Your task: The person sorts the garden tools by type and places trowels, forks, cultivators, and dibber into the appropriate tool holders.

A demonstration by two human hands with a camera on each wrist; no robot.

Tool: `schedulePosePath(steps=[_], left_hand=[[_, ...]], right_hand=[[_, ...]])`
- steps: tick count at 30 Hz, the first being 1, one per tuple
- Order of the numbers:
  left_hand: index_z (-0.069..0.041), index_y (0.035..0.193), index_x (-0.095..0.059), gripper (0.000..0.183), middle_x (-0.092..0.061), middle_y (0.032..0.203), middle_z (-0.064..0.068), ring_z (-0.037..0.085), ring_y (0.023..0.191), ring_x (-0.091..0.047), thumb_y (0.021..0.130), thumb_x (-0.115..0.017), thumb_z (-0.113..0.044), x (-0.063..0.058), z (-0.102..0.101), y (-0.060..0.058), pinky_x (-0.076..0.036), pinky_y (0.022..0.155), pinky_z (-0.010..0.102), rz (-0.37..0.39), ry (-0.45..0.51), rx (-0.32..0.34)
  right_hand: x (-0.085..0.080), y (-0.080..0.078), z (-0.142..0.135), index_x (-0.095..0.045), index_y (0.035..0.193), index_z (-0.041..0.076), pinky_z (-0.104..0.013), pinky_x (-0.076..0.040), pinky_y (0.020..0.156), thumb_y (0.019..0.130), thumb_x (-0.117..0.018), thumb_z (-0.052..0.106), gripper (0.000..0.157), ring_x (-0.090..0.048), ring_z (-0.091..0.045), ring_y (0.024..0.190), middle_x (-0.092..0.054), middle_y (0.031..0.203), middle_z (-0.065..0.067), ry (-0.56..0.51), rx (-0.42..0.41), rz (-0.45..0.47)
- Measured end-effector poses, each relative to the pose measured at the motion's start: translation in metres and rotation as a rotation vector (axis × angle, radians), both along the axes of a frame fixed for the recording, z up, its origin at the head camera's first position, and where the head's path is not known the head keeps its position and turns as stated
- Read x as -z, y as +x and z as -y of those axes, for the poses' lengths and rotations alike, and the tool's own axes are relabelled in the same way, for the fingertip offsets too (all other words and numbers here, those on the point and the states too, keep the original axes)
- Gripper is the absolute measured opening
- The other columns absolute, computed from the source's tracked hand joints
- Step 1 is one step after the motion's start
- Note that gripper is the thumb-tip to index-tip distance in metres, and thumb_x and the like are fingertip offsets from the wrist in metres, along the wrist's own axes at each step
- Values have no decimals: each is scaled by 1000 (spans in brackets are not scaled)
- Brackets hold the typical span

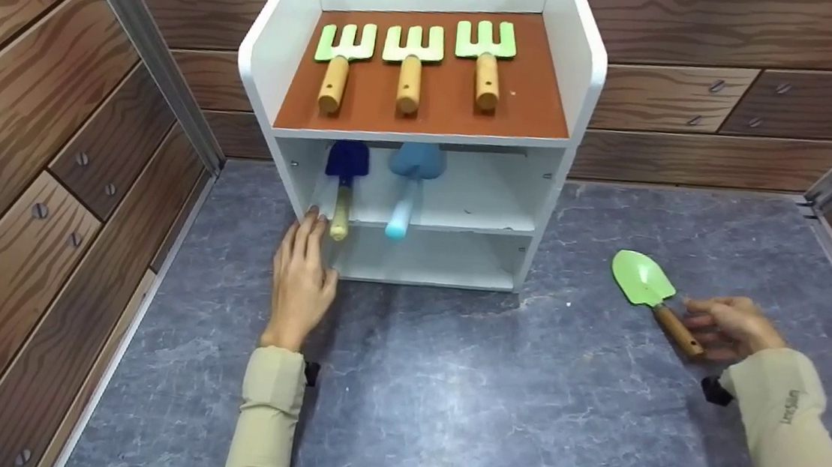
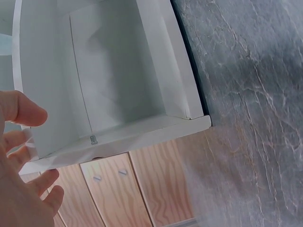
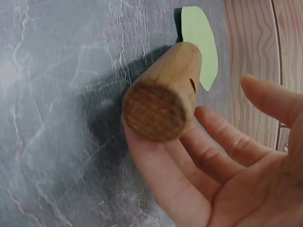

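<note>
A green hand trowel (image 1: 639,278) with a wooden handle lies on the floor at the right. My right hand (image 1: 735,327) is beside that handle (image 3: 163,94); in the right wrist view its fingers reach along and under it, while the thumb stands away. My left hand (image 1: 301,272) rests at the left front edge of the white shelf unit (image 1: 548,200), its fingers mostly straight against the side panel (image 2: 137,138). Close by it, a dark blue trowel (image 1: 348,160) and a light blue trowel (image 1: 417,162) lie on the middle shelf, handles poking out over its front edge.
Three green hand forks (image 1: 413,45) lie side by side on the brown top board (image 1: 426,118) of the unit. Below is a bottom compartment (image 1: 425,257). Wood-patterned walls (image 1: 661,97) enclose the grey marbled floor (image 1: 446,402) at the back and sides.
</note>
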State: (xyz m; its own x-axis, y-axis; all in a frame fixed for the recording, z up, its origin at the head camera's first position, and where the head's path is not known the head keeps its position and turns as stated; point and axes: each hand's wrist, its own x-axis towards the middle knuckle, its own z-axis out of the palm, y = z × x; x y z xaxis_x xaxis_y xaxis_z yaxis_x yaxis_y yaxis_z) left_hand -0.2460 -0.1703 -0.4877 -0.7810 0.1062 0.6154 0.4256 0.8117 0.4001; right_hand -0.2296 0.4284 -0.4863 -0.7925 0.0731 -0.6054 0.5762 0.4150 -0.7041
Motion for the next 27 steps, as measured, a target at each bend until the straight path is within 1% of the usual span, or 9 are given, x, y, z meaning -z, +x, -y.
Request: schedulePosePath(steps=[3, 5, 6, 8, 10, 14, 17, 22, 27], left_hand=[[5, 143, -47, 64, -38, 156, 19, 47, 138, -36, 82, -66, 4, 0, 0, 0, -29, 113, 64, 12, 0, 2], [5, 143, -47, 64, -38, 157, 19, 47, 138, -36, 81, -66, 5, 0, -1, 0, -29, 112, 64, 18, 1, -4], [5, 143, -48, 64, -38, 157, 18, 47, 138, -36, 81, -66, 5, 1, 0, 0, -30, 112, 64, 19, 0, -6], [5, 142, -48, 64, -38, 156, 19, 47, 138, -37, 80, -66, 6, 1, 0, 0, -31, 111, 64, 17, 2, -7], [5, 142, -48, 64, -39, 156, 19, 47, 137, -37, 80, -65, 6, 1, 0, 0, -32, 110, 63, 11, 2, -8], [5, 142, -48, 64, -39, 156, 18, 46, 137, -38, 81, -65, 5, 1, 0, 1, -32, 111, 63, 3, 4, -3], [5, 142, -48, 64, -39, 156, 19, 47, 137, -38, 80, -65, 6, 2, 2, 2, -31, 111, 63, 4, 12, -4], [6, 142, -48, 65, -39, 156, 19, 47, 137, -37, 80, -66, 7, 0, 2, 2, -30, 112, 64, 10, 17, -8], [5, 143, -47, 65, -38, 157, 18, 46, 138, -36, 81, -65, 5, -1, -1, 0, -29, 113, 63, 22, 12, 1]], right_hand=[[0, 0, 0, -37, 141, -19, -47, -59, 80, 101, -61, 32, 69, -67, -14, 80, -66, 86, 5, -10, 13, 1], [2, 0, 1, -53, 128, -13, -42, -60, 77, 97, -68, 27, 53, -67, -13, 77, -65, 84, 5, -26, 23, -20], [3, 0, 2, -57, 122, -9, -38, -60, 75, 95, -71, 25, 45, -66, -12, 75, -65, 83, 5, -32, 19, -36], [6, -1, 3, -62, 113, 0, -33, -59, 70, 92, -74, 20, 31, -66, -11, 72, -65, 80, 5, -47, 15, -58], [8, -1, 4, -64, 109, 0, -29, -58, 66, 91, -74, 16, 26, -65, -10, 69, -66, 78, 6, -51, 7, -74], [11, -2, 7, -56, 125, -11, -31, -59, 67, 92, -73, 13, 45, -65, -11, 70, -66, 79, 4, -54, -10, -50], [11, -4, 11, -46, 138, -15, -31, -57, 69, 94, -70, 15, 59, -63, -10, 72, -65, 83, 3, -31, -68, -34], [9, -5, 15, -35, 149, -13, -34, -55, 71, 96, -65, 14, 66, -58, -10, 69, -64, 82, 4, -54, -134, -21], [8, -2, 15, -25, 152, -14, -38, -59, 76, 98, -65, 13, 73, -67, -16, 80, -71, 95, 0, -156, -150, 13]])
